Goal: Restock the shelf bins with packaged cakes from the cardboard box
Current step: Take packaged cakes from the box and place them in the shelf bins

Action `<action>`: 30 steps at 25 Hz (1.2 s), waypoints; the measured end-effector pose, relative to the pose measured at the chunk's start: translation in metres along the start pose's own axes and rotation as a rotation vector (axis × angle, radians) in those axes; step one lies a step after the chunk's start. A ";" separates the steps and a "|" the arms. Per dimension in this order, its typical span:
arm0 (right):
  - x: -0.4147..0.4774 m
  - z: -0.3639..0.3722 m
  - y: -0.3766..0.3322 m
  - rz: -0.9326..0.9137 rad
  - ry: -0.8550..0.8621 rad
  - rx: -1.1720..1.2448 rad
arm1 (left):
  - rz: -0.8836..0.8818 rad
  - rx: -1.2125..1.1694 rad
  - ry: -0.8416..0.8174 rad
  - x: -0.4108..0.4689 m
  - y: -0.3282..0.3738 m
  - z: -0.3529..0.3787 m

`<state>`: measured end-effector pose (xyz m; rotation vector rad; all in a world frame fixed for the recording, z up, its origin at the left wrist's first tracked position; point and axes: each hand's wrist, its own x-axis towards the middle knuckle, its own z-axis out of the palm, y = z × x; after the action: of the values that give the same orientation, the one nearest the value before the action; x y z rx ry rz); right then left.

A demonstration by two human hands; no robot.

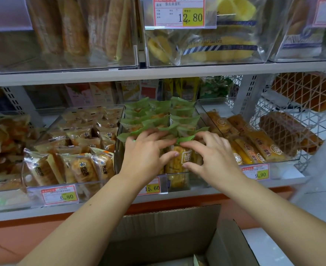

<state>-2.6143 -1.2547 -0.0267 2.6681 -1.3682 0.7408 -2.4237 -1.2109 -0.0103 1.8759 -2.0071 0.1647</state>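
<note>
Shelf [158, 72] tags 12.80 [192, 17], 6.80 [67, 197], 15.60 [152, 188], 9.90 [260, 175]; hands [144, 156] [214, 158] pinch cake [178, 161].

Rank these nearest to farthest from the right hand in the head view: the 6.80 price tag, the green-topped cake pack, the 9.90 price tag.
1. green-topped cake pack: centre, held by the right hand.
2. 9.90 price tag: just right of the hand, lower down.
3. 6.80 price tag: far left, beyond the left hand.
</note>
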 end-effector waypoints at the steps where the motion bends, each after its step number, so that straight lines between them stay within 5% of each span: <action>1: -0.001 -0.001 -0.001 0.002 -0.013 0.001 | -0.007 -0.007 -0.020 0.002 0.000 -0.003; 4: -0.011 -0.011 -0.006 0.016 -0.027 0.019 | 0.011 -0.014 0.014 -0.005 -0.001 -0.012; 7: -0.038 -0.024 -0.023 -0.039 0.266 0.118 | 0.133 -0.078 0.311 -0.052 -0.007 -0.019; 9: -0.063 -0.023 -0.036 -0.072 0.247 0.257 | 0.275 -0.173 0.372 -0.092 -0.011 -0.006; 11: -0.087 -0.006 -0.047 -0.018 -0.265 0.333 | 0.355 -0.157 0.053 -0.128 -0.014 0.022; 13: -0.108 0.036 -0.051 -0.004 -0.871 0.166 | 0.244 -0.147 -0.470 -0.160 -0.021 0.066; 15: -0.132 0.092 -0.046 0.073 -1.180 0.093 | 0.064 -0.136 -0.863 -0.188 -0.035 0.113; 17: -0.157 0.145 -0.036 0.198 -1.266 0.047 | -0.110 -0.123 -1.046 -0.214 -0.054 0.153; 23: -0.223 0.201 -0.016 0.540 -1.463 0.129 | -0.361 -0.211 -1.183 -0.280 -0.077 0.213; 30: -0.250 0.208 -0.028 0.671 -1.084 0.253 | -0.269 -0.207 -1.327 -0.305 -0.046 0.254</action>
<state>-2.6343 -1.1030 -0.3149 2.8507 -2.5727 -0.7822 -2.4192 -1.0177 -0.3603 2.2893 -2.1829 -1.6756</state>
